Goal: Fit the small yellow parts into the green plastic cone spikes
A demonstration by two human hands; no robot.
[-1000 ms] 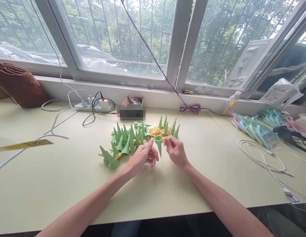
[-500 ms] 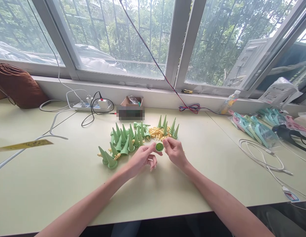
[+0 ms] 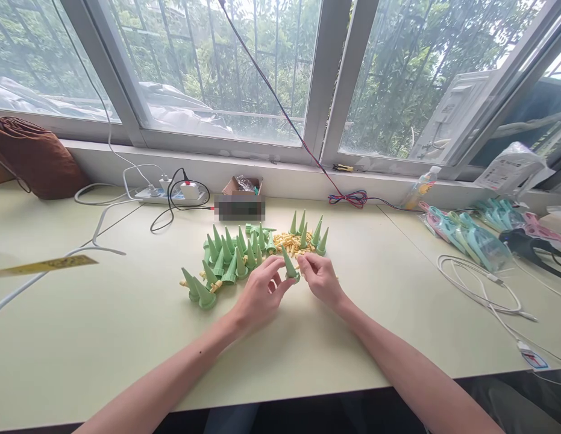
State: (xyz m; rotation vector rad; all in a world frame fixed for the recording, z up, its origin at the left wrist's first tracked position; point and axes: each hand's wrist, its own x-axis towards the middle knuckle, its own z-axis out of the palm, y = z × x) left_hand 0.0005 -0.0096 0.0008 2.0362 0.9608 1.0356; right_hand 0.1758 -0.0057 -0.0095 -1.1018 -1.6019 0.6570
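My left hand (image 3: 264,286) grips a green watering spike (image 3: 289,265) by its wide base, with the pointed end up and tilted slightly left. Close on its right, my right hand (image 3: 320,276) is closed in a pinch on a small yellow valve piece (image 3: 299,266), mostly hidden by the fingers. That piece is at the spike's side; whether the two touch I cannot tell. Behind my hands lies a pile of yellow valve pieces (image 3: 287,243). Several green spikes (image 3: 226,248) stand at the left, some with yellow pieces in their sides, and others (image 3: 302,224) stand by the pile.
Beyond the spikes are a small cardboard box (image 3: 253,184) and a power strip (image 3: 149,194) with cables. A brown drawstring bag (image 3: 34,158) sits at the far left. To the right are a bottle (image 3: 420,188), bagged pastel items (image 3: 481,240) and a coiled white cable (image 3: 479,283).
My left hand has turned the spike from its open base facing me to its point upward, changing its grip. My right hand has stayed almost in place.
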